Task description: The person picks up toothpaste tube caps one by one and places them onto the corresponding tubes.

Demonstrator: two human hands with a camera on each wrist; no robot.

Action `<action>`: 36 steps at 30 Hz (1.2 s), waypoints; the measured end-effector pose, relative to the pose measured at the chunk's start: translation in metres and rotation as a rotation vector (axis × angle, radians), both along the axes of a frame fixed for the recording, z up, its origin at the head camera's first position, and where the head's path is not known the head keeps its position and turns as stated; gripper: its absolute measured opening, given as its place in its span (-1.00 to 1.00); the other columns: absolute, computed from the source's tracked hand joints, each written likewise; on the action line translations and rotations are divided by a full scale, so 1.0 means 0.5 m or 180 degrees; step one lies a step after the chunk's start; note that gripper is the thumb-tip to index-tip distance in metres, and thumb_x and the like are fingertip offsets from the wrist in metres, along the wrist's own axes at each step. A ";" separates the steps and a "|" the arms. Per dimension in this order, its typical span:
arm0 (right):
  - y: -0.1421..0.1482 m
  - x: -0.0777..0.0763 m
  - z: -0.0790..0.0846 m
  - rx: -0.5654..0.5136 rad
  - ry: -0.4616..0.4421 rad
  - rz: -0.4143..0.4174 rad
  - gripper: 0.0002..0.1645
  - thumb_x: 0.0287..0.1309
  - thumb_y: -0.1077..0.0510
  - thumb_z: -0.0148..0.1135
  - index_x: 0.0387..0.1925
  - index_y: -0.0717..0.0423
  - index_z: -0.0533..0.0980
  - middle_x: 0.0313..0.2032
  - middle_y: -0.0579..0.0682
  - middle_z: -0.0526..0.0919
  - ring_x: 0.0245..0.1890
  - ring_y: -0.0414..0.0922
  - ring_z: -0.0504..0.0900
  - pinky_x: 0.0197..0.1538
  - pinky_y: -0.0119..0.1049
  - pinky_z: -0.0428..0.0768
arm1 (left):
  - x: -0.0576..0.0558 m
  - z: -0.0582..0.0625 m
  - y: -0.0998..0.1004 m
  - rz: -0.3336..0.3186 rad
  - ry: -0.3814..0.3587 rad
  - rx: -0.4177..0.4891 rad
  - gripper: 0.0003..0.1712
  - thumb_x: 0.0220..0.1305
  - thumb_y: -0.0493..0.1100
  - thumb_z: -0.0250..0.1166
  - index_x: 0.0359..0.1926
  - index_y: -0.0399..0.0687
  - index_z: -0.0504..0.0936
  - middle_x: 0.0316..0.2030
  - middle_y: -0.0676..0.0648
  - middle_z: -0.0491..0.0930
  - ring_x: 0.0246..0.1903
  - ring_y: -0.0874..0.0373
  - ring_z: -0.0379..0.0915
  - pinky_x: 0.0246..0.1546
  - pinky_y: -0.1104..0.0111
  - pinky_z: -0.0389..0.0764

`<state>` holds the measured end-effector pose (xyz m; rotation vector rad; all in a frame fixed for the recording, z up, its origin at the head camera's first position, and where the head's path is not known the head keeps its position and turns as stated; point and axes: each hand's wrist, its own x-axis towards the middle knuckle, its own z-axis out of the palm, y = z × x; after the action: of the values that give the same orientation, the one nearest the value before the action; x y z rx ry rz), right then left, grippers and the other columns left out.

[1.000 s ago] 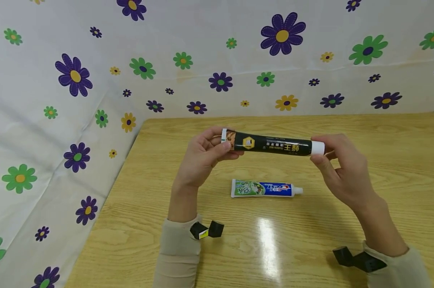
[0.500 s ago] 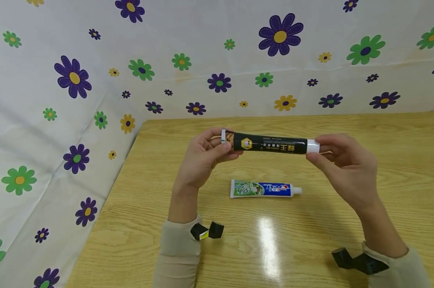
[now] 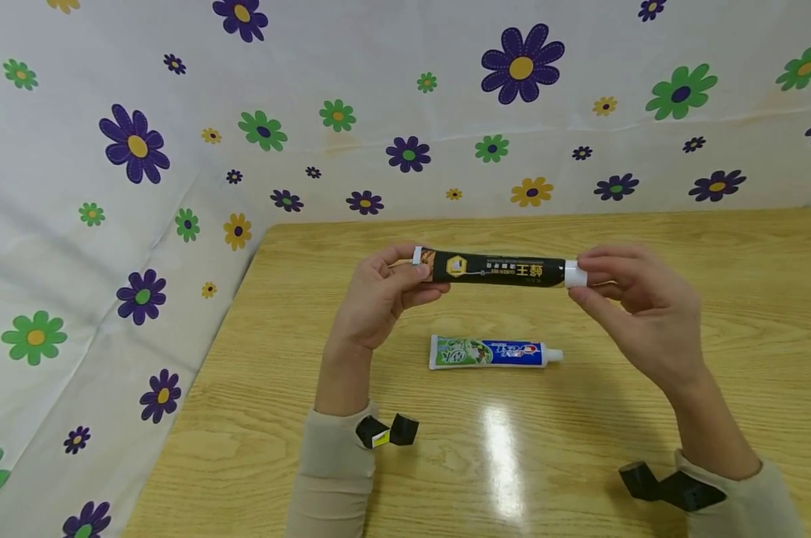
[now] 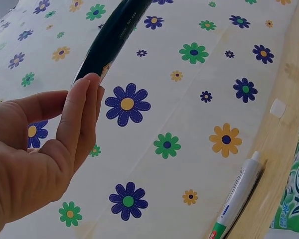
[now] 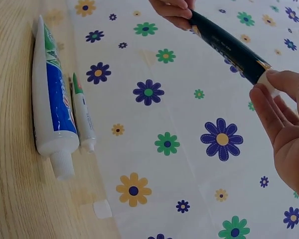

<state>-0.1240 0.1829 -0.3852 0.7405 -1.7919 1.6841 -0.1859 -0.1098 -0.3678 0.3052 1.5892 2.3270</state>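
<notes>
A black toothpaste tube (image 3: 499,269) with gold print is held level above the table. My left hand (image 3: 374,295) pinches its flat crimped end between thumb and fingers. My right hand (image 3: 654,314) pinches the white cap (image 3: 575,273) at the other end, thumb below and fingers above. Beneath them on the table lies a green and blue toothpaste tube (image 3: 486,353), its narrow white nozzle (image 5: 62,164) pointing right in the head view. A smaller white and green tube (image 5: 83,114) lies beside it in the wrist views; the head view does not show it.
A small white cap-like piece (image 5: 102,209) lies near the table's far edge. The wooden table (image 3: 244,448) meets a white flowered cloth (image 3: 351,67) at the back and left. Black wrist cameras (image 3: 670,486) sit on both sleeves.
The right hand has shifted its fingers on the cap and moved slightly left. The black toothpaste tube has rolled a little and its cap end has moved left. The left hand keeps its grip.
</notes>
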 end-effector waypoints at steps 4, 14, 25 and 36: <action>0.004 0.002 0.002 0.0132 -0.0094 -0.0094 -0.69 0.02 0.60 0.32 -0.13 0.62 0.54 -0.09 0.05 0.66 -0.23 -0.19 0.71 -0.14 -0.49 0.65 | 0.001 0.001 0.002 0.0045 0.0061 -0.0046 -0.72 0.35 -0.52 0.09 0.05 -0.36 0.51 -0.20 -0.17 0.70 -0.35 0.08 0.73 -0.25 0.40 0.70; -0.008 -0.016 -0.010 0.0120 0.0131 -0.0625 -0.63 0.26 0.29 0.24 -0.11 0.63 0.50 -0.25 -0.06 0.66 -0.37 -0.28 0.61 -0.22 -0.57 0.60 | 0.009 -0.002 0.026 0.0045 0.0190 0.0067 -0.73 0.35 -0.54 0.07 0.04 -0.38 0.50 -0.19 -0.22 0.66 -0.33 0.07 0.73 -0.22 0.38 0.70; -0.019 -0.026 -0.014 0.0716 0.1143 -0.1228 -0.31 0.31 -0.19 0.17 -0.23 0.49 0.55 -0.43 0.28 0.62 -0.46 -0.16 0.52 -0.09 -0.71 0.48 | 0.002 -0.006 0.023 -0.0139 -0.0537 0.0450 -0.71 0.46 -0.46 -0.04 0.12 -0.40 0.45 -0.14 -0.21 0.64 -0.36 0.12 0.72 -0.23 0.48 0.67; -0.016 -0.021 -0.020 0.0233 0.0692 -0.0836 -0.28 0.26 -0.12 0.29 -0.26 0.62 0.52 -0.47 0.05 0.65 -0.57 -0.35 0.43 -0.40 -0.68 0.43 | 0.012 0.002 0.032 -0.0034 -0.0213 0.0283 -0.65 0.43 -0.48 0.00 0.20 -0.46 0.39 -0.15 -0.19 0.65 -0.37 0.14 0.73 -0.23 0.45 0.68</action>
<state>-0.1344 0.1751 -0.3955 0.6588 -1.7210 1.3221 -0.1801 -0.0937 -0.3671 0.2526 1.4527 2.3781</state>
